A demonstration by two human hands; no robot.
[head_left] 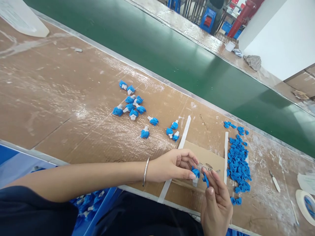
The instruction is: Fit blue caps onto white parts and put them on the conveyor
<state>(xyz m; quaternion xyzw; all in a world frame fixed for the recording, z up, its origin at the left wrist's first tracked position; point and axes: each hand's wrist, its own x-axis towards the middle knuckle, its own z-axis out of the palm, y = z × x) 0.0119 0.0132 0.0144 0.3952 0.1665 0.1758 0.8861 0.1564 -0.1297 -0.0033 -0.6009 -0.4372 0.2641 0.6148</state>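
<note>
Over a cardboard piece (214, 155), my left hand (176, 165) pinches a blue and white part (195, 173), its white end pointing down. Close to its right, my right hand (216, 200) holds a small flat blue piece (205, 179) between thumb and fingers. Small metal bits (218, 171) lie on the cardboard just beyond the fingers. To the right is a heap of loose blue pieces (238, 160). Several blue and white assemblies (134, 105) lie in a loose cluster to the left, with a few more nearer the hands.
White strips (184, 132) edge the cardboard. A green conveyor belt (147, 49) runs behind the worktable (61, 82). On the right lie a small knife (275, 182) and a tape roll (305, 206). A blue bin (100, 209) of parts stands below the near edge.
</note>
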